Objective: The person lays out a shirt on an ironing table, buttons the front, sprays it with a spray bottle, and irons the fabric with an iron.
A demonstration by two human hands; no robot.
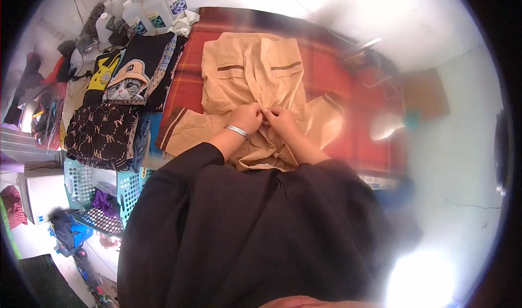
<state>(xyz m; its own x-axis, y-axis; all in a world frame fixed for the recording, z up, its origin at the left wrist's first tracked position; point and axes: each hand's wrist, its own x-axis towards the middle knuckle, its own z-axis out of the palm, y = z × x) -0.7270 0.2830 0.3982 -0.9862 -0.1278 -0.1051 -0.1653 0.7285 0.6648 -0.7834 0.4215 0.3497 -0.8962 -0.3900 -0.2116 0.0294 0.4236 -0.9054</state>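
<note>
A tan shirt (220, 90) with brown bands on its chest pockets and sleeve ends lies front up on a red checked cloth (359, 134). Its collar end points away from me and its sleeves spread to both sides. At the middle of the shirt front, my left hand (247, 117), with silver bangles at the wrist, is closed on the front edge. My right hand (280, 121) pinches the same edge right beside it. The fingertips nearly meet, and whether a button is between them is too small to tell. Below my hands the lower shirt is bunched up.
Folded clothes sit on the left, among them a black piece with a cat print (128, 82) and a brown patterned one (100, 134). Several plastic bottles (155, 9) stand at the back left. A teal perforated basket (129, 191) is below the clothes, left of me.
</note>
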